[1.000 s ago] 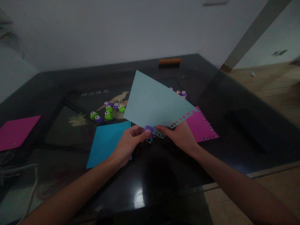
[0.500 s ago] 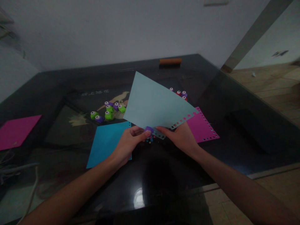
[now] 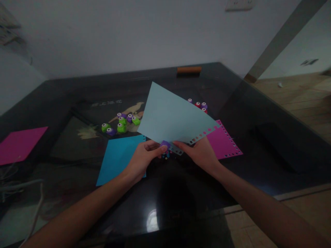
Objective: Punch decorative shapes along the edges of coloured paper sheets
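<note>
A pale blue-green sheet point(image 3: 176, 117) is held up above the dark table, with small shapes punched along its near edges. My left hand point(image 3: 146, 153) is closed on a purple punch point(image 3: 164, 144) set at the sheet's near edge, thumb on top. The sheet's edge is pinched by my right hand point(image 3: 198, 151), just right of the punch. Tiny paper cut-outs point(image 3: 166, 155) lie on the table below the punch. Partly under my left hand is a blue sheet point(image 3: 116, 158). A pink sheet point(image 3: 224, 141) with punched edges lies behind my right hand.
Several green and purple punches point(image 3: 121, 128) stand left of the raised sheet. Red and purple ones point(image 3: 203, 105) are behind it at right. Another pink sheet point(image 3: 22, 144) lies far left. A brown roll point(image 3: 189, 70) is at the table's back edge, near the wall. Cables point(image 3: 38, 199) show lower left.
The whole view has shifted slightly, so things appear a little lower. Both hands keep their hold on the punch and the sheet, with no clear movement relative to the table.
</note>
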`<state>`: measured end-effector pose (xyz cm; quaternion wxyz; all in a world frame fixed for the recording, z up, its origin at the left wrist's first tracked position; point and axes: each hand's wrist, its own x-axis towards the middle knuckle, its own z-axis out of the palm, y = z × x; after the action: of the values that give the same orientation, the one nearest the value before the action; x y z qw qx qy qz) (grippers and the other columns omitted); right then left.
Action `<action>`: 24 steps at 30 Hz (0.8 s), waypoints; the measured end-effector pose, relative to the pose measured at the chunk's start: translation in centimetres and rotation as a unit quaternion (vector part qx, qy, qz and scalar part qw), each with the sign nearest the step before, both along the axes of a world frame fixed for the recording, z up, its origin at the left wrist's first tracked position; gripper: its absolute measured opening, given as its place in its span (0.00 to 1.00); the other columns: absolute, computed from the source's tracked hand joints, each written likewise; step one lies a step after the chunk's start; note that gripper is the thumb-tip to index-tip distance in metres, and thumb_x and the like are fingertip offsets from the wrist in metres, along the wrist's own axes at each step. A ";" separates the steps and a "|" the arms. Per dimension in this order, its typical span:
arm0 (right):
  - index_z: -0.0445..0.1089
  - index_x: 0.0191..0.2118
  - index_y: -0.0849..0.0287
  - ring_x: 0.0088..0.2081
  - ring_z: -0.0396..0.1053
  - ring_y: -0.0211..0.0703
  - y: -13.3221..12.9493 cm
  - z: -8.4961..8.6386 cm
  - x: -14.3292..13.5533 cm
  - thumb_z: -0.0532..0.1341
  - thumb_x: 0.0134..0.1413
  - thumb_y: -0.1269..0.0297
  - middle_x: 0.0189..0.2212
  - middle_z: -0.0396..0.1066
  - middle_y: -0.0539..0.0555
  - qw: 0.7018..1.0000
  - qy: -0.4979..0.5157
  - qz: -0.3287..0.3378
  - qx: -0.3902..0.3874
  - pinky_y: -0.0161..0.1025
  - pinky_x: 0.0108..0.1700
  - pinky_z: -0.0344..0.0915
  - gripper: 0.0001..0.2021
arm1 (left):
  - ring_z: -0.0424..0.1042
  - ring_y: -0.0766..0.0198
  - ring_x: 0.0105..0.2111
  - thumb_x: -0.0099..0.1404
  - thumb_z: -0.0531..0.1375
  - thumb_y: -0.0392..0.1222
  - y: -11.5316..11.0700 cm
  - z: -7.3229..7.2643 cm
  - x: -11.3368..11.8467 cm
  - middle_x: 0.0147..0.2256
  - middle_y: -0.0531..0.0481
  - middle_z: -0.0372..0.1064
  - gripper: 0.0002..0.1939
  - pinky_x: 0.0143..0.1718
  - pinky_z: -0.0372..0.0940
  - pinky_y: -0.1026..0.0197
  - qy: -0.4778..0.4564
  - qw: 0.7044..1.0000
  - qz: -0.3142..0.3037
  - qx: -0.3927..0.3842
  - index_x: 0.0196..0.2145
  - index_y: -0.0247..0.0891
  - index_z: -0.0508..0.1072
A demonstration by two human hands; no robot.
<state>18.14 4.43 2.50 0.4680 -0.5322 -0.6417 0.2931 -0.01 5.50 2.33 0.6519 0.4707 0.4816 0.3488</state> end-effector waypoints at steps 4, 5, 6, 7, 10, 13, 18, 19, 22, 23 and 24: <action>0.71 0.44 0.52 0.47 0.70 0.53 0.0 0.0 0.0 0.64 0.48 0.63 0.39 0.76 0.55 1.000 0.001 -0.001 0.000 0.55 0.53 0.63 0.15 | 0.68 0.65 0.28 0.51 0.68 0.45 0.0 0.0 0.0 0.28 0.50 0.75 0.09 0.32 0.60 0.63 -0.012 1.000 -0.002 -0.002 0.27 0.37 0.77; 0.72 0.44 0.52 0.47 0.70 0.53 0.1 0.0 -0.1 0.64 0.48 0.63 0.39 0.76 0.55 1.000 0.001 0.000 0.000 0.55 0.53 0.63 0.14 | 0.69 0.64 0.28 0.51 0.68 0.45 0.0 0.0 0.0 0.29 0.50 0.75 0.09 0.32 0.60 0.63 -0.014 1.000 -0.004 -0.002 0.27 0.37 0.77; 0.72 0.44 0.53 0.47 0.70 0.53 0.1 0.0 -0.1 0.64 0.48 0.63 0.39 0.76 0.55 1.000 0.000 0.002 0.001 0.55 0.53 0.63 0.14 | 0.69 0.64 0.28 0.52 0.68 0.45 0.0 0.0 0.0 0.29 0.50 0.75 0.09 0.32 0.61 0.63 -0.014 1.000 -0.005 -0.002 0.27 0.37 0.77; 0.72 0.44 0.53 0.48 0.70 0.53 0.1 0.0 -0.1 0.64 0.49 0.63 0.39 0.76 0.55 1.000 -0.002 0.002 0.001 0.55 0.53 0.63 0.14 | 0.69 0.64 0.28 0.52 0.68 0.45 0.0 -0.1 -0.1 0.30 0.50 0.76 0.09 0.33 0.61 0.63 -0.012 1.000 -0.006 -0.002 0.28 0.37 0.77; 0.71 0.44 0.53 0.48 0.70 0.53 0.1 0.0 -0.1 0.64 0.49 0.63 0.39 0.76 0.55 1.000 -0.004 0.005 0.003 0.56 0.53 0.63 0.14 | 0.70 0.63 0.29 0.52 0.67 0.45 0.0 -0.2 -0.2 0.30 0.49 0.76 0.09 0.33 0.62 0.62 -0.003 1.000 -0.009 -0.002 0.29 0.37 0.77; 0.72 0.44 0.51 0.47 0.71 0.52 0.1 -0.1 -0.1 0.64 0.49 0.63 0.38 0.76 0.54 1.000 0.003 0.008 0.001 0.55 0.53 0.63 0.14 | 0.70 0.63 0.29 0.52 0.67 0.45 0.0 -0.4 -0.2 0.29 0.49 0.76 0.10 0.34 0.62 0.62 0.009 1.000 -0.004 0.001 0.29 0.36 0.77; 0.72 0.43 0.50 0.46 0.71 0.52 0.1 -0.1 -0.2 0.64 0.48 0.63 0.38 0.76 0.53 1.000 0.007 0.008 -0.001 0.55 0.53 0.64 0.14 | 0.71 0.61 0.31 0.52 0.68 0.46 -0.2 -0.6 -0.2 0.29 0.48 0.76 0.11 0.36 0.62 0.61 0.005 1.000 0.007 -0.004 0.28 0.35 0.77; 0.72 0.43 0.50 0.46 0.71 0.52 0.1 -0.1 -0.2 0.64 0.48 0.63 0.38 0.76 0.53 1.000 0.005 0.008 -0.002 0.55 0.53 0.63 0.13 | 0.72 0.61 0.31 0.52 0.68 0.46 -0.3 -0.7 -0.2 0.29 0.48 0.76 0.11 0.36 0.62 0.61 0.001 1.000 0.009 -0.005 0.28 0.35 0.77; 0.72 0.43 0.50 0.47 0.71 0.52 0.1 -0.1 -0.2 0.64 0.49 0.64 0.38 0.76 0.53 1.000 0.004 0.009 -0.001 0.55 0.53 0.63 0.13 | 0.71 0.61 0.28 0.51 0.68 0.48 -0.3 -0.7 -0.2 0.28 0.49 0.76 0.12 0.33 0.62 0.61 0.004 1.000 0.015 -0.008 0.26 0.36 0.77; 0.72 0.43 0.50 0.47 0.71 0.52 0.0 -0.1 -0.2 0.64 0.49 0.63 0.38 0.76 0.54 1.000 0.004 0.009 -0.001 0.55 0.52 0.64 0.13 | 0.71 0.62 0.27 0.51 0.68 0.49 -0.4 -0.7 -0.2 0.27 0.49 0.75 0.12 0.31 0.61 0.61 0.008 1.000 0.016 -0.009 0.26 0.36 0.77; 0.72 0.44 0.50 0.47 0.70 0.52 0.0 -0.1 -0.2 0.64 0.49 0.63 0.38 0.76 0.54 1.000 0.003 0.007 0.000 0.55 0.52 0.64 0.14 | 0.70 0.61 0.27 0.51 0.68 0.49 -0.4 -0.7 -0.2 0.26 0.49 0.75 0.12 0.30 0.61 0.61 0.014 1.000 0.016 -0.008 0.25 0.37 0.77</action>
<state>17.94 4.45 2.41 0.4683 -0.5267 -0.6438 0.2979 -0.17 5.11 1.62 0.6432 0.4622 0.5009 0.3489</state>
